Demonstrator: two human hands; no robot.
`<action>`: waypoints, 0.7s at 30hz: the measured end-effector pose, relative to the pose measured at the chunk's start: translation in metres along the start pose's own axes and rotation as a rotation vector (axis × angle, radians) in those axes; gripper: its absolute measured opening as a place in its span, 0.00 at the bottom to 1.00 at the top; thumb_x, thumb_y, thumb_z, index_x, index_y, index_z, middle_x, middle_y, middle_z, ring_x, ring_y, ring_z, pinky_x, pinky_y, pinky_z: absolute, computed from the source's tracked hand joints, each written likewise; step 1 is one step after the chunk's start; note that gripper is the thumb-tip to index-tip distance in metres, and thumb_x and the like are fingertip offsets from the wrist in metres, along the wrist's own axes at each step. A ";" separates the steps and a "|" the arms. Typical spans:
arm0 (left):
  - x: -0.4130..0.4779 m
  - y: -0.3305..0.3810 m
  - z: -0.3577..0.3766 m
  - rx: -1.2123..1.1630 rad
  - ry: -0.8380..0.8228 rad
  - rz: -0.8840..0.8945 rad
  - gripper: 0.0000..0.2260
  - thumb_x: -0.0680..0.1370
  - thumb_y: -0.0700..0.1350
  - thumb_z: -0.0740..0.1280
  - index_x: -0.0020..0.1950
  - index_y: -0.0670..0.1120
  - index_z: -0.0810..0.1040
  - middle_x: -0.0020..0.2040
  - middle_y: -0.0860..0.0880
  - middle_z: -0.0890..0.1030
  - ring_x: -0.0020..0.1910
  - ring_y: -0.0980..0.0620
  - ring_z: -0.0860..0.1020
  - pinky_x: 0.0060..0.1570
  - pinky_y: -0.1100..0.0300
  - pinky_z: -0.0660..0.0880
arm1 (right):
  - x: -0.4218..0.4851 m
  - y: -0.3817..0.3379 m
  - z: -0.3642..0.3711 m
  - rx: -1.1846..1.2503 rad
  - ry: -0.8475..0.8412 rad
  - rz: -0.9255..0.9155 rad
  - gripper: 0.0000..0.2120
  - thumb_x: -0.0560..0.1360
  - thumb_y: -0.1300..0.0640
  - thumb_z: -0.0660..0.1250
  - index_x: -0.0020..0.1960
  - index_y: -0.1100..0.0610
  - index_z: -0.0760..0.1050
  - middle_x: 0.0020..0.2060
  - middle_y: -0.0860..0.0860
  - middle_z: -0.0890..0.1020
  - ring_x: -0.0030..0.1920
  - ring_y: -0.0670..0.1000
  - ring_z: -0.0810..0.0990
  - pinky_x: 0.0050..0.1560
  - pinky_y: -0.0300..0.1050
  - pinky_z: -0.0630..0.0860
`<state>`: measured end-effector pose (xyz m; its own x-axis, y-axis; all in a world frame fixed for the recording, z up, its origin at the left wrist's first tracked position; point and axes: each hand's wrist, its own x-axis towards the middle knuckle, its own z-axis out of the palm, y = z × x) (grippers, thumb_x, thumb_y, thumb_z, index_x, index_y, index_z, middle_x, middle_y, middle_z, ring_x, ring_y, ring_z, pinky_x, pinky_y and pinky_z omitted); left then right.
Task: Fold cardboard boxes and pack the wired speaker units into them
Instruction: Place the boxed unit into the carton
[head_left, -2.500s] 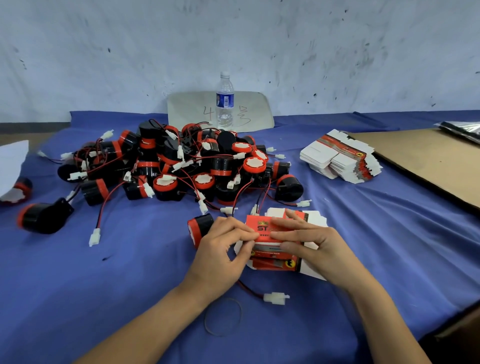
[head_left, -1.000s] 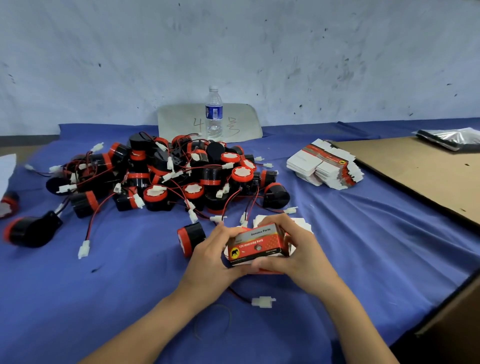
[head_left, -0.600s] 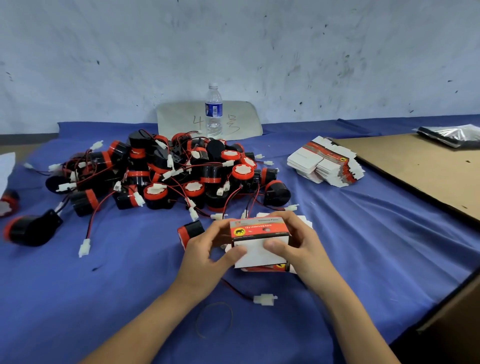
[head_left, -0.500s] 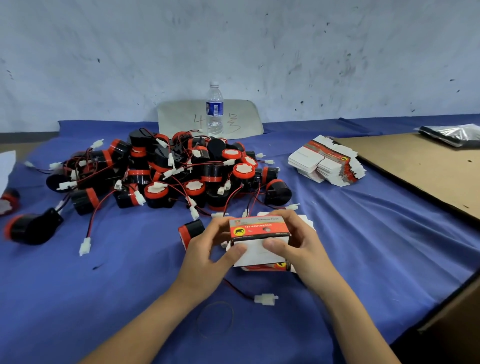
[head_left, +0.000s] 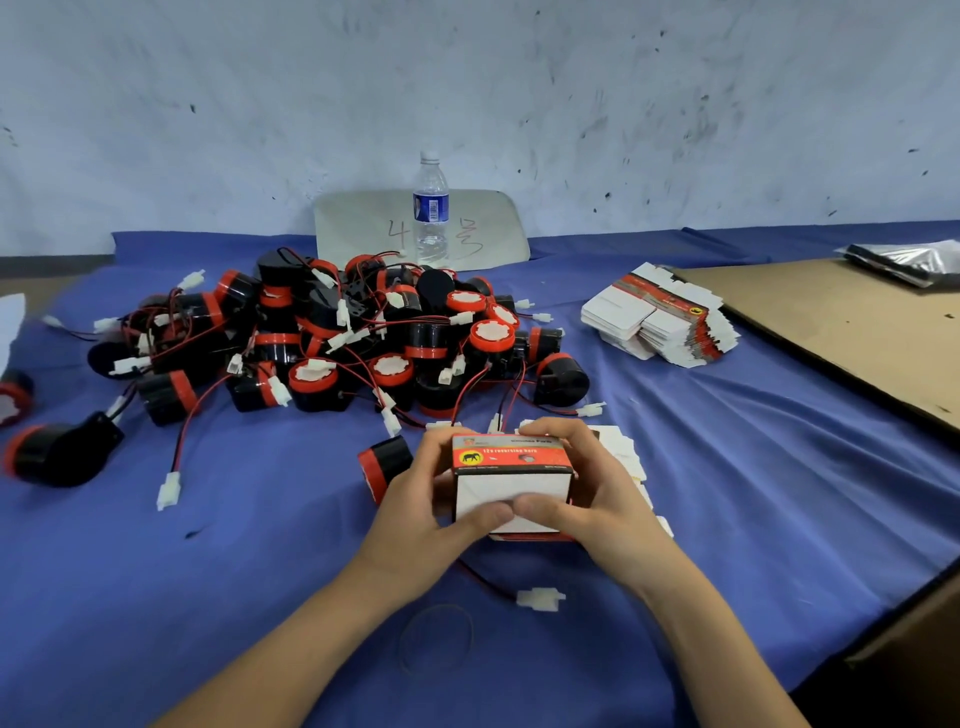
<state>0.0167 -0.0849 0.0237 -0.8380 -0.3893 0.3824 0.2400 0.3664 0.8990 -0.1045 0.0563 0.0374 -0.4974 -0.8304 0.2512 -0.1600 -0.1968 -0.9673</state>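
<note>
i hold a small folded cardboard box (head_left: 511, 486) in both hands, just above the blue-clothed counter (head_left: 753, 467), close to my body. its top face is red with a yellow oval and an elephant mark; the face toward me is plain white. my left hand (head_left: 415, 512) curls round the box's left side and my right hand (head_left: 602, 509) curls round its right side. both thumbs press on the white face and nearly meet at its lower edge, and my fingers wrap over the far top edge.

a few flat white box blanks (head_left: 623, 452) lie on the cloth under and behind the box. just left of my left hand one black speaker unit (head_left: 387, 465) with a red rim lies on its side. a white plug (head_left: 540, 600) on a red and black wire lies near my wrists, with a thin rubber band (head_left: 436, 636) beside it.

farther back sits a big heap of wired speaker units (head_left: 353, 343), black with red rims, their wires and white plugs tangled. another speaker unit (head_left: 57, 454) lies apart at the far left. to the right of the heap is a stack of flat printed box blanks (head_left: 660, 325), and beyond it a brown cardboard sheet (head_left: 857, 332) with a silvery plastic bag (head_left: 904, 260) on its far end. a water bottle (head_left: 431, 208) stands upright at the back, in front of a pale card (head_left: 363, 228) marked "4" that leans on the wall.
</note>
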 end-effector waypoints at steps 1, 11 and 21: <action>0.000 0.000 -0.001 0.001 0.009 0.008 0.23 0.69 0.53 0.72 0.60 0.53 0.68 0.54 0.63 0.81 0.53 0.62 0.80 0.47 0.71 0.75 | 0.000 0.001 0.001 -0.014 0.007 -0.020 0.22 0.68 0.60 0.74 0.59 0.49 0.72 0.52 0.47 0.82 0.53 0.49 0.81 0.49 0.40 0.77; 0.001 -0.009 -0.002 -0.005 0.127 0.021 0.30 0.65 0.58 0.74 0.63 0.74 0.66 0.58 0.64 0.77 0.53 0.59 0.80 0.47 0.68 0.76 | 0.003 -0.003 -0.011 -0.283 0.018 0.114 0.24 0.66 0.53 0.78 0.58 0.44 0.71 0.50 0.42 0.81 0.51 0.45 0.80 0.52 0.43 0.78; 0.003 -0.018 -0.005 -0.011 0.274 0.113 0.19 0.75 0.58 0.62 0.66 0.65 0.67 0.57 0.54 0.78 0.46 0.51 0.82 0.45 0.59 0.80 | -0.008 -0.064 -0.062 0.647 0.462 -0.174 0.18 0.69 0.64 0.66 0.58 0.63 0.75 0.55 0.58 0.82 0.55 0.57 0.82 0.49 0.46 0.81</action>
<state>0.0125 -0.0969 0.0096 -0.6426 -0.5610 0.5219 0.3307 0.4113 0.8494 -0.1428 0.1080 0.0990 -0.8350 -0.4891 0.2521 0.1869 -0.6831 -0.7060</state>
